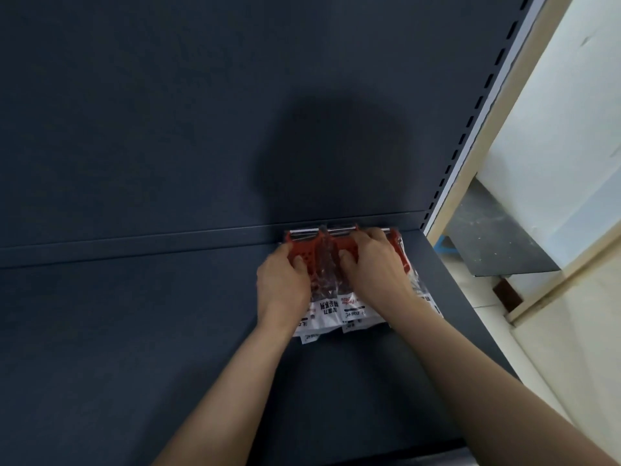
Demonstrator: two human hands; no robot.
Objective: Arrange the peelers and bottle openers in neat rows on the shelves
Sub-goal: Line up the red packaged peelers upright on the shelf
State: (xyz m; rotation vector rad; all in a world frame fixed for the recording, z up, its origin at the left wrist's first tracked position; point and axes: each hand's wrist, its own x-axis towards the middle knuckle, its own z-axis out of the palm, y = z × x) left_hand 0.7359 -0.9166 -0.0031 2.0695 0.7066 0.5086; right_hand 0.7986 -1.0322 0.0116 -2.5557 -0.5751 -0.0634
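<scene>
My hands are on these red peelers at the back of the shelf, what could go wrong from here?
The red peelers in clear plastic packets overlap, so pushing with the left hand may skew those under the right hand. The rightmost packet lies close to the right edge of the dark shelf and could slip off.

3 peeler packs (324,274) lie side by side on the shelf (134,331), at its far right corner, their far ends touching the back panel (168,112) behind. The left grip (282,284) holds the left pack; the right grip (373,264) holds the middle one, lying over the right one. A slotted upright (484,105) runs along the panel's right edge. Right of it, apart from the shelf, sits a ledge (487,237).
</scene>
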